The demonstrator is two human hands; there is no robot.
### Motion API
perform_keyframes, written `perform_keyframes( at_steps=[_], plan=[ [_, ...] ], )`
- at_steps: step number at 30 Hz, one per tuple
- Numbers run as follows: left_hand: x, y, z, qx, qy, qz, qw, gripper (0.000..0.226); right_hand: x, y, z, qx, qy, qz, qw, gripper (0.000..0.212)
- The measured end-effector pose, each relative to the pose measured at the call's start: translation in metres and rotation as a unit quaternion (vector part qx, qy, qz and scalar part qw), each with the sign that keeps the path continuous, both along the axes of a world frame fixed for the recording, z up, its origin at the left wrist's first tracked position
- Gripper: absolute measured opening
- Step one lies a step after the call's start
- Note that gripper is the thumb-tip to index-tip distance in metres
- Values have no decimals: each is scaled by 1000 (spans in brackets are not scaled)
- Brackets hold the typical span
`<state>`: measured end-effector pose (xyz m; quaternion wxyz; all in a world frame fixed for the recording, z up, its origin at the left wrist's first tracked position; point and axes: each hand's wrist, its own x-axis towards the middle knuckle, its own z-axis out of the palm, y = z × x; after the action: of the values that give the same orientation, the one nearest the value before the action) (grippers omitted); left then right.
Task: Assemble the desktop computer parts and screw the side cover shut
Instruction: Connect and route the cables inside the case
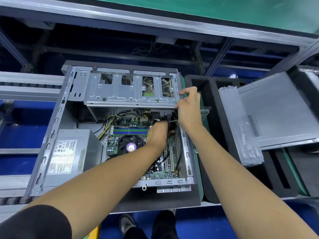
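Lying open side up, case (110, 128) is running long axis away from me, my left hand (158, 133) is gripping cables (170, 120) inside, right hand (189, 107) is pinching drive cage (127, 90) edge, cover (279, 111) is resting well right.

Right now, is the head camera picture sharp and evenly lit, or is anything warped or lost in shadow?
Head view: wide-angle bending curves the conveyor rails and stretches both forearms; the motherboard is bright and fairly sharp; under the drive cage shadow hides the left hand fingers; frame corners soften.
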<state>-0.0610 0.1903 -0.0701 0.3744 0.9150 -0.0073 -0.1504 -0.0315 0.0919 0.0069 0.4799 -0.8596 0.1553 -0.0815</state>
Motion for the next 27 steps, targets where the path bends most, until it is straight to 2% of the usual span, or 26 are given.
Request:
perform_keyframes(
  at_steps=[4,7,9,11,13,16,19,23,25,27],
  plan=[
    [1,0,-1,-22,26,13,999,22,0,0,0,0,-1,2,1000,33],
    [3,0,-2,-24,40,22,999,19,1,-1,0,-8,1,4,1000,32],
    [1,-1,-1,-81,76,44,993,10,0,-1,0,-21,4,5,1000,31],
    [0,-4,1,-134,65,76,986,19,0,-2,0,-36,10,3,999,31],
    [-1,-3,5,-155,72,92,981,18,0,-2,-1,-37,13,2,999,30],
    [1,-3,0,-107,93,102,985,19,0,-2,-2,-42,10,4,999,31],
    [0,-4,-3,-134,93,113,980,24,1,-2,-3,-52,8,7,999,31],
    [4,0,1,-59,16,18,998,27,1,-2,-4,-74,1,16,997,31],
    [5,1,-5,-13,4,0,1000,29,0,-1,-2,-99,-7,22,995,31],
    [3,1,-3,-5,12,0,1000,30,-1,1,-1,-124,-9,28,992,29]
  ],
)
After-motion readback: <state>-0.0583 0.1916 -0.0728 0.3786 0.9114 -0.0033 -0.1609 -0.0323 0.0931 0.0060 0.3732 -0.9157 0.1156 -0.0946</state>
